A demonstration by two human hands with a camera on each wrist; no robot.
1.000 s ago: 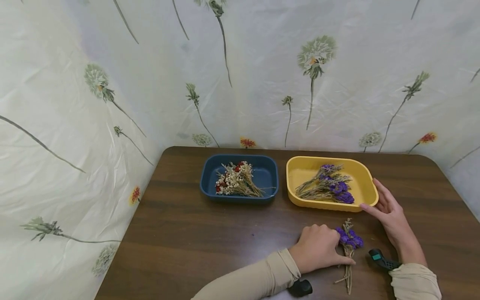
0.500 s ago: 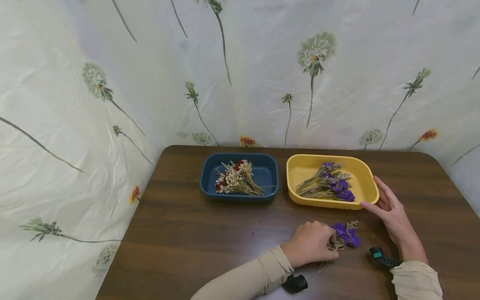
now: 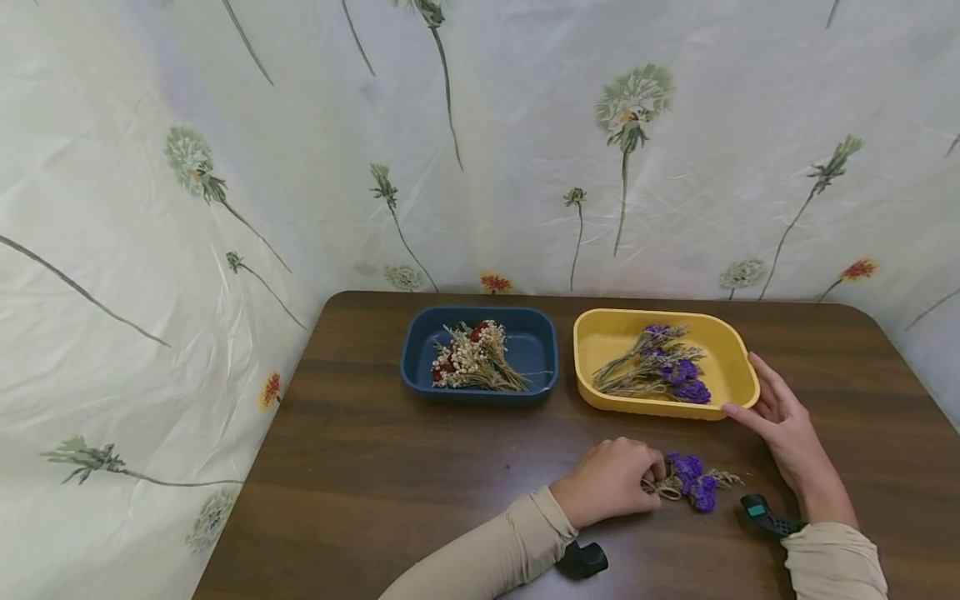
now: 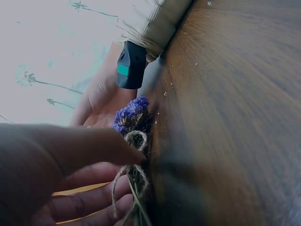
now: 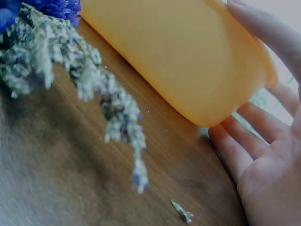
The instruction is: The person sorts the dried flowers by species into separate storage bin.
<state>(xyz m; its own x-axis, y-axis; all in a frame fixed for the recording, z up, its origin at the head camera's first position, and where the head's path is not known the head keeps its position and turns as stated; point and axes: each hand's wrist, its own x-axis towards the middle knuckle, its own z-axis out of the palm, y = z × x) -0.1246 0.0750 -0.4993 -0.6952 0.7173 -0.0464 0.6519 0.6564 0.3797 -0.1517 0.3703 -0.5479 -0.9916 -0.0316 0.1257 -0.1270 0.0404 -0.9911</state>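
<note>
My left hand (image 3: pixel 611 483) pinches the twine-tied stems of a small dried flower bunch (image 3: pixel 697 485), close over the table. Its purple heads and pale sprigs point right. The left wrist view shows thumb and fingers around the stems beside the twine bow (image 4: pixel 136 140). At the near right corner of a yellow tray (image 3: pixel 663 410), my right hand (image 3: pixel 783 425) grips the wall, thumb at the front rim and fingers along the right side. Inside that tray lie several purple dried bunches (image 3: pixel 678 371).
A dark blue tray (image 3: pixel 480 397) left of the yellow one holds dried bunches with white and red flowers (image 3: pixel 468 358). Both stand toward the back of the brown wooden table (image 3: pixel 360 483), before a flower-printed curtain (image 3: pixel 510 150). A small plant crumb (image 5: pixel 182 212) lies near my right hand.
My left hand has taken hold of the bunch and turned it from lying stems toward me to heads pointing right, shifting slightly left. The right hand stays on the yellow tray.
</note>
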